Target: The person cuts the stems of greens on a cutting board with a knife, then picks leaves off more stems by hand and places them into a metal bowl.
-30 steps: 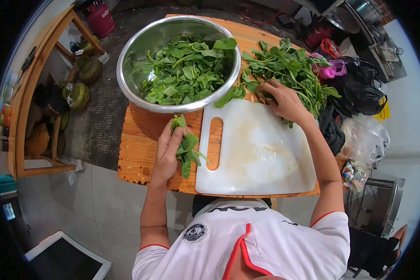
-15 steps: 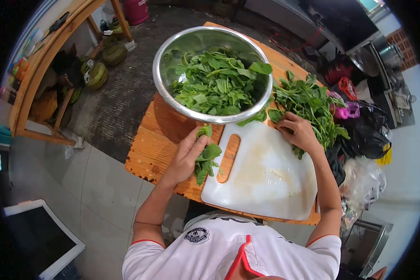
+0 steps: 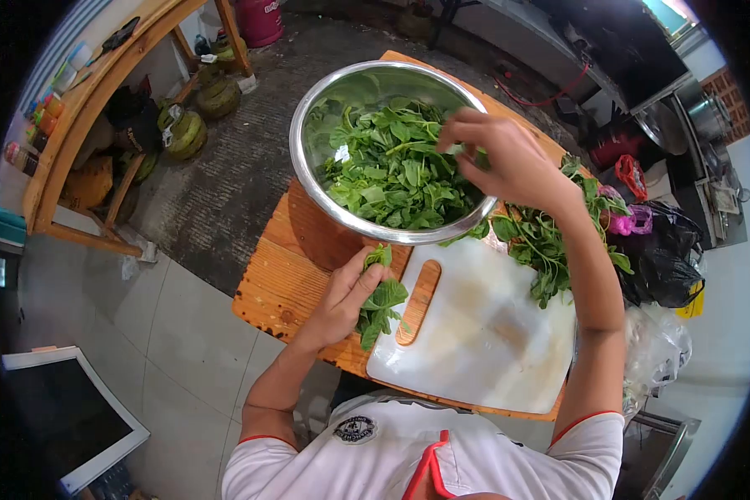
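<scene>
My left hand (image 3: 347, 302) is closed around a small bunch of leafy greens (image 3: 382, 308), beside the handle slot of the white cutting board (image 3: 483, 333). Leaves stick out above and below the fingers. My right hand (image 3: 508, 158) hovers over the right rim of the large metal bowl (image 3: 302, 158), its fingers bent and thumb apart, with nothing visible between them. Inside the bowl lies a heap of picked green leaves (image 3: 392, 167). To the right of the board is a pile of uncut leafy stems (image 3: 542, 250), partly hidden by my right forearm.
Everything stands on a wooden table (image 3: 283, 271). Pink and black plastic bags (image 3: 662, 250) sit at its right, with a clear bag (image 3: 654, 342) below. A wooden shelf (image 3: 100, 92) and green gas cylinders (image 3: 183, 133) stand at the left, a white-framed screen (image 3: 75, 417) lower left.
My right hand has moved from the pile of stems up and left to the bowl's right rim. The left hand keeps its bunch. The whole view has shifted slightly.
</scene>
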Tool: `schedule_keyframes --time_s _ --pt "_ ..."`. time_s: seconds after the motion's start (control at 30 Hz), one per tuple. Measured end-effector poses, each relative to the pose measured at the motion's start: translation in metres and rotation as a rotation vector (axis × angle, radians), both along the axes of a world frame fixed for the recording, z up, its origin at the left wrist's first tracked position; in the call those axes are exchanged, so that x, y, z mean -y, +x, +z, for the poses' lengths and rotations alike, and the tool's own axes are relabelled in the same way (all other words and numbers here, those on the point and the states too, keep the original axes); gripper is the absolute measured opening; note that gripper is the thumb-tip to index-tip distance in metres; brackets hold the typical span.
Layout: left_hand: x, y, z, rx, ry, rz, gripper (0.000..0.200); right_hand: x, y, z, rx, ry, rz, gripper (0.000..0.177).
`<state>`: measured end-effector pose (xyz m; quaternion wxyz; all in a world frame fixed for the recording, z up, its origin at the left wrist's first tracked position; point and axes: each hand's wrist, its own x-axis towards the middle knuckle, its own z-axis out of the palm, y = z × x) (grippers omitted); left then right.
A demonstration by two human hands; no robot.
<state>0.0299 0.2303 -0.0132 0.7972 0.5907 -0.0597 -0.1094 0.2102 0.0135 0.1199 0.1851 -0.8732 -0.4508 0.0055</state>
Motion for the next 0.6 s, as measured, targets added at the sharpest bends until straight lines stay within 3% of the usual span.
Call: schedule_keyframes --time_s 0.07,0.27,0.43,0.6 --pt "0.0 0.001 0.0 0.039 0.016 0.007 0.027 -0.027 0.016 -0.014 0.171 -0.021 0.074 0.022" --pt "0.0 -0.001 0.008 -0.014 -0.012 0.055 0.026 -0.069 0.05 -0.067 0.311 -0.436 0.088 0.015" --pt "0.0 -0.001 0.003 0.037 -0.042 0.085 0.025 -0.041 0.058 -0.011 0.012 0.18 -0.082 0.014" --pt "0.0 -0.001 0.005 0.035 -0.057 0.078 0.025 -0.01 0.057 0.006 -0.678 0.667 -0.247 0.027"
